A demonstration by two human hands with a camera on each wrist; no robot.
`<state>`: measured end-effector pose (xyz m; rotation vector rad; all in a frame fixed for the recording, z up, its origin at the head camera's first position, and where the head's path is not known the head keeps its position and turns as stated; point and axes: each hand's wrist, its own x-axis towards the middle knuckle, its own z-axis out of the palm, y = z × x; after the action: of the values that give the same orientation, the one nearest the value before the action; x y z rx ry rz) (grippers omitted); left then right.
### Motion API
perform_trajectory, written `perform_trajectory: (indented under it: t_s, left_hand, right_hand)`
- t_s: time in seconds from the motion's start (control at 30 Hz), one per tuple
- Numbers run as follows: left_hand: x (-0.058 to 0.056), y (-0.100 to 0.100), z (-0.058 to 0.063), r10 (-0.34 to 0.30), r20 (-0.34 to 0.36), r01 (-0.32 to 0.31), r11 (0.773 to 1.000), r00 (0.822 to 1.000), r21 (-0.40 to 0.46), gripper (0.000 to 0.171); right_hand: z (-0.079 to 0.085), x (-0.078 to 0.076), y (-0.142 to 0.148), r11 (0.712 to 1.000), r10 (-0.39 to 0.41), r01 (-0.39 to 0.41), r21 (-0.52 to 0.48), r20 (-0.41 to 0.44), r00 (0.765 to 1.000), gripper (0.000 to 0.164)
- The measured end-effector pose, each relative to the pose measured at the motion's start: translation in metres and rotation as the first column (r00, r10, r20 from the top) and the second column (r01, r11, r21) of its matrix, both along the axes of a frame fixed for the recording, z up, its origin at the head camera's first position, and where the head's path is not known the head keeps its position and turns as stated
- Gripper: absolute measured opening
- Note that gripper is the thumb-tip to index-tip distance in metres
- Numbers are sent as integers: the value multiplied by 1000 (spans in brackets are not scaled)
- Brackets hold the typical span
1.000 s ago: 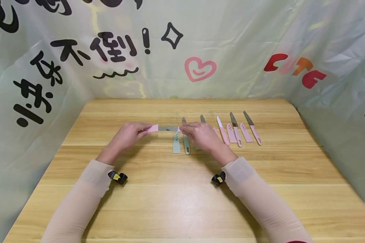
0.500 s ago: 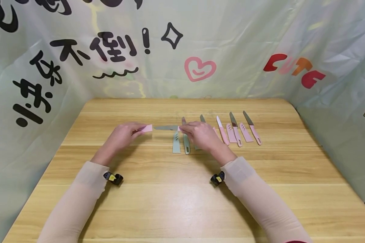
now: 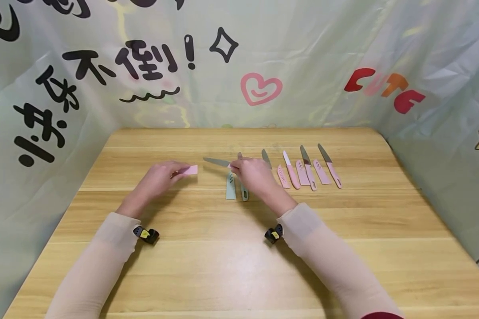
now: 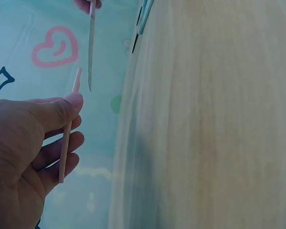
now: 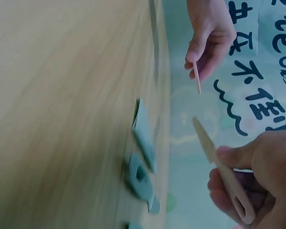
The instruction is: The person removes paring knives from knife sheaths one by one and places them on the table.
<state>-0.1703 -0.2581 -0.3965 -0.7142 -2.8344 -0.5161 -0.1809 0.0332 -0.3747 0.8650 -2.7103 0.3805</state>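
My left hand (image 3: 159,176) pinches a pink knife sheath (image 3: 190,169) between thumb and fingers, its open end facing right. In the left wrist view the sheath (image 4: 66,143) shows edge-on. My right hand (image 3: 257,177) grips a pink-handled knife (image 3: 216,162) above the table, its bare blade pointing left. A small gap parts the blade tip from the sheath. The right wrist view shows the knife's handle (image 5: 234,193) lying along the fingers. Below the right hand are a light green sheath (image 3: 231,187) and a green knife (image 3: 245,193), partly covered by that hand.
Right of the hand, pink sheaths (image 3: 302,173) and pink-handled knives (image 3: 331,167) lie in a row, blades pointing away. Another blade (image 3: 265,156) shows behind the right hand. A printed cloth (image 3: 303,97) hangs behind the wooden table (image 3: 207,266).
The sheath has come off the blade as my left hand moved left. My right hand has since shifted slightly left, tilting the knife's tip up and away, and a pink sheath on the table is uncovered.
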Motion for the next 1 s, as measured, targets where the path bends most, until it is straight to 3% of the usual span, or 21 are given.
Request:
perform_trajectory:
  t_s: [0.23, 0.57, 0.8, 1.0]
  left_hand:
    - [0, 2, -1, -12, 22, 12, 999, 1000, -33, 41]
    - [0, 5, -3, -64, 40, 66, 996, 997, -60, 38]
    - [-3, 4, -6, -77, 48, 80, 994, 996, -68, 35]
    - [-5, 3, -7, -79, 49, 82, 994, 996, -73, 33]
  right_hand:
    - [4, 0, -20, 990, -124, 118, 81, 76, 989, 20]
    - [-6, 0, -43, 983, -153, 145, 111, 70, 986, 20]
    - [-11, 0, -52, 970, -220, 202, 131, 140, 965, 23]
    - [-13, 2, -59, 960, -227, 195, 203, 149, 962, 20]
